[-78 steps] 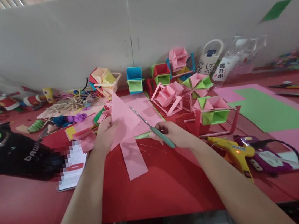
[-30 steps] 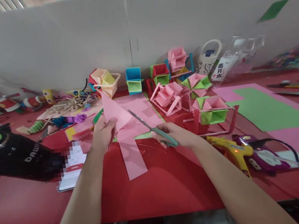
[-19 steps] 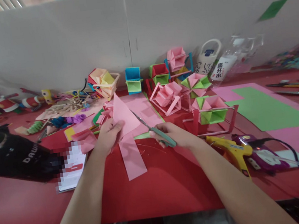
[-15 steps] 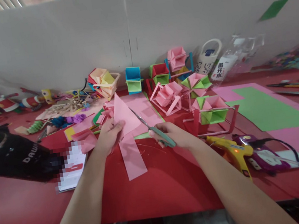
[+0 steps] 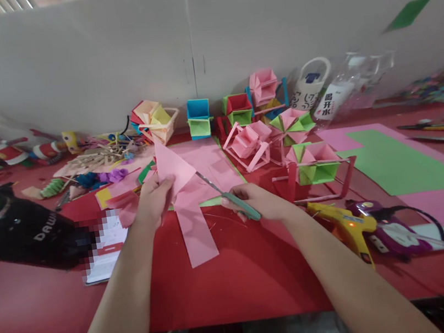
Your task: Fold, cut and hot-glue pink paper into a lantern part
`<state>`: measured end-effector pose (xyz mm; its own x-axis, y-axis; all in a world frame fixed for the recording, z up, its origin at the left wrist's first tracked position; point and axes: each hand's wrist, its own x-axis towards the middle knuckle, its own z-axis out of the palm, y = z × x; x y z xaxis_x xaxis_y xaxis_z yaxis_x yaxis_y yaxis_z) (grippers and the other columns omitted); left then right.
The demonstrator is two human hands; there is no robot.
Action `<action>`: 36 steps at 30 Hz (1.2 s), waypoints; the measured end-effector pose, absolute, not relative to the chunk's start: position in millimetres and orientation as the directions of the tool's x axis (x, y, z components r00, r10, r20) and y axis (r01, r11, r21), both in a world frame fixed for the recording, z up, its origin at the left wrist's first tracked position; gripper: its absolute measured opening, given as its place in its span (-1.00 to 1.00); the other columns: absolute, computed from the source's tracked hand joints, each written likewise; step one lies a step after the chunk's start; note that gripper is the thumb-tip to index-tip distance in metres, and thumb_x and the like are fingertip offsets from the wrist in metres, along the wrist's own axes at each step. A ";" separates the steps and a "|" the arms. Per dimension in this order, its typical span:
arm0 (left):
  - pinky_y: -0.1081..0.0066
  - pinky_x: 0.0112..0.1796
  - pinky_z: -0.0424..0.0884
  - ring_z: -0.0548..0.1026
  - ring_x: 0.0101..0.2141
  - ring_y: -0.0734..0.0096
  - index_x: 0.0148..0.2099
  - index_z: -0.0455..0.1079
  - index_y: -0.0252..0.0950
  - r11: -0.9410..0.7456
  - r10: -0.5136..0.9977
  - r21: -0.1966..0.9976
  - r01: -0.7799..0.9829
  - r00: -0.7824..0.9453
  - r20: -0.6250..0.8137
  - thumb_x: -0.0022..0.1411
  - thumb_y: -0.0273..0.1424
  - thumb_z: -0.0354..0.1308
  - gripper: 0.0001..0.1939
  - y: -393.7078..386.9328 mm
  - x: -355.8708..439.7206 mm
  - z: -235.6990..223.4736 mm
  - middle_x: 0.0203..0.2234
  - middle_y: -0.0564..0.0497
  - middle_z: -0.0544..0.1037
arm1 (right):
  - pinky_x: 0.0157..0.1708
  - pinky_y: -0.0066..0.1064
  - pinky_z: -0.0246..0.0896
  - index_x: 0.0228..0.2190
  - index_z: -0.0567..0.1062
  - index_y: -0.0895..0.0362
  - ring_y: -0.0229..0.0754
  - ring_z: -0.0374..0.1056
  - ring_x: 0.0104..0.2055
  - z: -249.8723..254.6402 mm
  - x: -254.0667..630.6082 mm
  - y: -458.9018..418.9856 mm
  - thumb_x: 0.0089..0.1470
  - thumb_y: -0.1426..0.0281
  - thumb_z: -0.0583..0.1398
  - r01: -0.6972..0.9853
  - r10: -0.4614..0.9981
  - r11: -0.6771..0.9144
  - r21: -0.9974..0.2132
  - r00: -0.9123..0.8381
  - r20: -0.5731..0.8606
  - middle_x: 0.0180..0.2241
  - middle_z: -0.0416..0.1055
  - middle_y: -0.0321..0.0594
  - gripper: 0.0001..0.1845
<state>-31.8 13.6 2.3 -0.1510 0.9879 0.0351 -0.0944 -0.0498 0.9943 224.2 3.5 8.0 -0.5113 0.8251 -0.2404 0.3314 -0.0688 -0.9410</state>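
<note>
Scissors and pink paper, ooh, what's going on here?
Someone's left hand holds up a piece of pink paper, and the right hand holds green-handled scissors. The scissors point at the paper's right corner; I can't tell whether they touch it. A pink paper strip lies on the red table. Folded-paper models sit toward the back.
</note>
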 end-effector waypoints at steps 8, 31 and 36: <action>0.52 -0.64 0.13 0.26 -0.67 0.55 -0.49 0.29 -0.29 -0.054 0.979 0.998 -0.023 -0.196 0.048 0.08 -0.28 0.27 -0.73 13.2 -31.0 1.3 -0.70 0.13 0.36 | -0.57 -0.45 0.11 -0.51 0.35 0.13 -0.33 0.23 -0.64 14.8 222.9 3.0 -0.06 -0.10 0.30 0.347 0.833 -0.069 -0.935 -0.496 -0.245 -0.67 0.33 -0.34 -0.45; 0.44 -0.41 0.33 0.44 -0.43 0.41 -0.28 0.47 -0.33 -0.045 0.998 0.997 0.057 -0.038 0.047 0.07 -0.24 0.31 -0.74 4.9 -22.7 9.1 -0.42 0.00 0.56 | -0.59 -0.47 0.05 -0.50 0.36 0.13 -0.32 0.21 -0.64 15.7 220.7 2.0 -0.04 -0.08 0.29 0.358 0.865 -0.052 -0.932 -0.451 -0.221 -0.69 0.33 -0.33 -0.47; 0.45 -0.41 0.34 0.45 -0.43 0.39 -0.32 0.47 -0.33 -0.053 0.999 0.998 0.036 0.002 0.053 0.06 -0.25 0.33 -0.75 3.1 -19.5 8.8 -0.45 0.01 0.56 | -0.61 -0.48 0.01 -0.49 0.36 0.13 -0.34 0.18 -0.66 14.0 220.1 2.6 -0.03 -0.05 0.30 0.346 0.872 -0.057 -0.937 -0.440 -0.215 -0.71 0.34 -0.33 -0.50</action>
<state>-19.5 3.1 8.8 0.0023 0.9986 0.0526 0.0356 -0.0527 0.9980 220.1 2.6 14.0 -0.4403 0.8716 -0.2155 0.3458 -0.0568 -0.9366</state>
